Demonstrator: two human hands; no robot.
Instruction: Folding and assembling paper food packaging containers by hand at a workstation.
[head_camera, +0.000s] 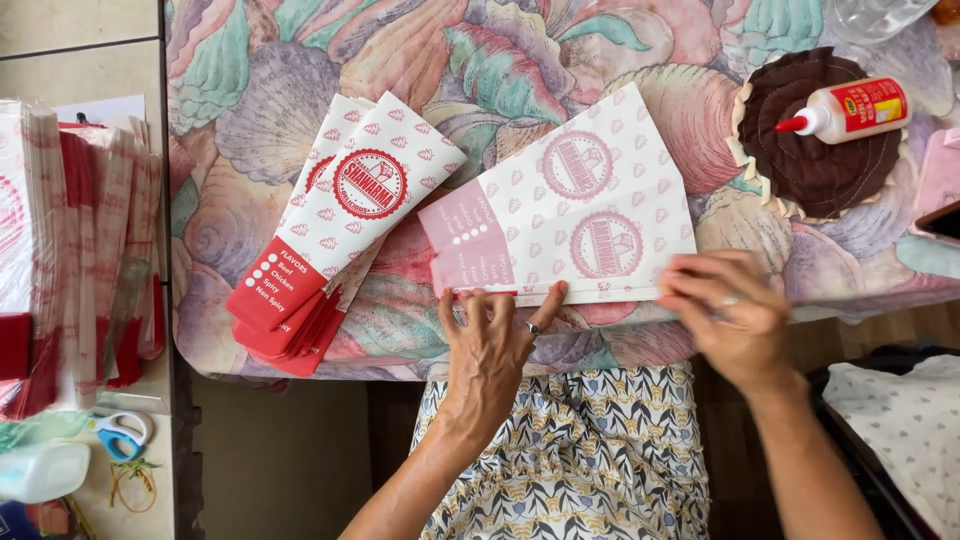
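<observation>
Both hands press down on a pale, inside-out paper sleeve (575, 215) at the centre of the frame, on the shell-patterned cloth of the counter (480, 60); the step in hand looks like flattening a folded bottom edge. The left hand (490, 345) has its fingers (470, 305) spread flat along that edge; the right hand (725, 305) has its fingers pressed together on the lower right corner. Next would seem to call for firm, even pressure along the crease. Left of centre lies a fanned stack of finished red-and-white sleeves (340, 230) with round red labels. A white glue bottle (850, 110) with a red label rests upper right on a brown quilted mat (810, 160). Flat sleeve blanks (70, 250) are piled at the far left.
</observation>
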